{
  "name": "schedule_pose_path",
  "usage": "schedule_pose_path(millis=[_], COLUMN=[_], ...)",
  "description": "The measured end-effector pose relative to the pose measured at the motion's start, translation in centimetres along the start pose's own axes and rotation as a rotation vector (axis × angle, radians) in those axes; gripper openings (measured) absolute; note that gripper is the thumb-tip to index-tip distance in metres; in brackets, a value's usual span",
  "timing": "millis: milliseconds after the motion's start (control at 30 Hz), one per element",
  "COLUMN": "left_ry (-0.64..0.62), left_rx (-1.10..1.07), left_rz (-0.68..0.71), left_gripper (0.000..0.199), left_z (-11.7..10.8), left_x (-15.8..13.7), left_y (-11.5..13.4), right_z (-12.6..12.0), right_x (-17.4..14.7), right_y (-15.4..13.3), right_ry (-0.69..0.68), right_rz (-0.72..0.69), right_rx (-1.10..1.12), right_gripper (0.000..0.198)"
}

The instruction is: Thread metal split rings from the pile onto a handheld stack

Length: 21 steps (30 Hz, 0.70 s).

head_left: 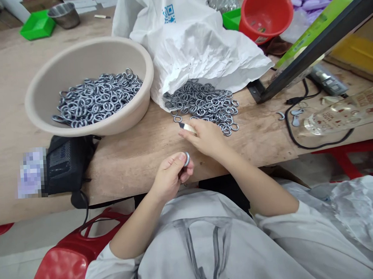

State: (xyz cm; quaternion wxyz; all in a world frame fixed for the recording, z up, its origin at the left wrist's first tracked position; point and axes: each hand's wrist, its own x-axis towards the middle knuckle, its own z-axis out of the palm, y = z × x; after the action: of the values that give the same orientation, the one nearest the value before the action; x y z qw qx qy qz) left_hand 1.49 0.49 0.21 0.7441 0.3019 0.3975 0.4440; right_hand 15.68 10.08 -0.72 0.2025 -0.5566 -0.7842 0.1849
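One ring [187, 159] — pinched in the left hand [172, 173].

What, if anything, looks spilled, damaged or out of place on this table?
Loose grey metallic rings spill from the mouth of the crumpled white sack onto the brown wooden tabletop; whether that's deliberate, I can't tell. Small grey pieces, unlike the rings in shape, lie scattered beside the looped black cable. No damage stands out.
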Motion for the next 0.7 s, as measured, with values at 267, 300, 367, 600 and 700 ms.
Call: schedule_pose_path(millis=[267, 300, 367, 600, 700], left_ry=[0.150, 0.167, 0.196, 0.168, 0.171], left_rx=[-0.081, -0.101, -0.124, -0.019, 0.035], left_rz=[-0.006, -0.004, 0.002, 0.056, 0.149], left_gripper=[0.024, 0.025, 0.027, 0.047, 0.050], left_z=[-2.0, -2.4, -2.9, -1.6, -0.7], left_x=[0.3, 0.4, 0.7, 2.1, 2.4], left_y=[0.7, 0.8, 1.0, -0.3, -1.2], right_z=[1.0, 0.9, 0.4, 1.0, 2.3], right_x=[4.8, 4.4, 2.9, -4.1, -5.4], right_y=[-1.1, -1.0, -0.8, -2.4, -2.7], right_ry=[-0.108, -0.091, -0.086, -0.158, 0.085], right_rz=[-0.068, -0.072, -0.074, 0.036, 0.061], right_rx=[-0.315, -0.251, 0.012, 0.939, 0.793], right_gripper=[0.024, 0.022, 0.019, 0.034, 0.016])
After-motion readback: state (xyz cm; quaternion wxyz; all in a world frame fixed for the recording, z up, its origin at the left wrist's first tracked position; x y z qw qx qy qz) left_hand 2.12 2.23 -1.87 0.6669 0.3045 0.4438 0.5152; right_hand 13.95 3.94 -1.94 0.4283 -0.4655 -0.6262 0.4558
